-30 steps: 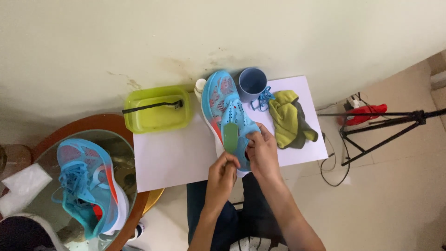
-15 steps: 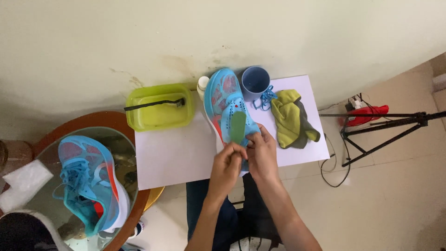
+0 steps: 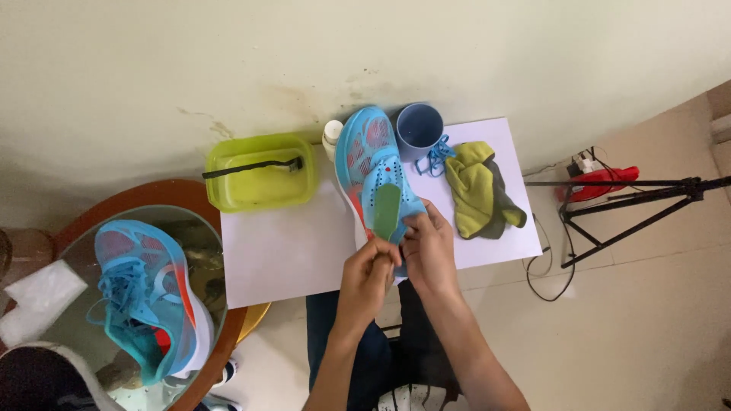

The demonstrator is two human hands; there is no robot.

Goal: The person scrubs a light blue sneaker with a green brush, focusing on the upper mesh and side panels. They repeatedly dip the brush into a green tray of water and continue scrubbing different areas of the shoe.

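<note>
A light blue running shoe [image 3: 371, 164] with orange mesh patches lies on the white table [image 3: 282, 251], toe toward the wall. A green insole [image 3: 387, 211] sticks out of its opening. My right hand [image 3: 428, 247] grips the shoe's heel and the insole's near end. Just left of it, my left hand [image 3: 371, 272] pinches the heel edge from below. A loose blue lace [image 3: 434, 161] lies beside the shoe.
A lime green tub [image 3: 260, 181] with a black brush stands at the table's left. A blue cup [image 3: 419, 129], a small white bottle [image 3: 332, 137] and a yellow-green cloth [image 3: 478, 190] are nearby. The second blue shoe [image 3: 145, 297] rests on a round glass table. A tripod [image 3: 632, 202] stands right.
The green insole has slid further out of the shoe toward me. Both hands have shifted slightly at the heel.
</note>
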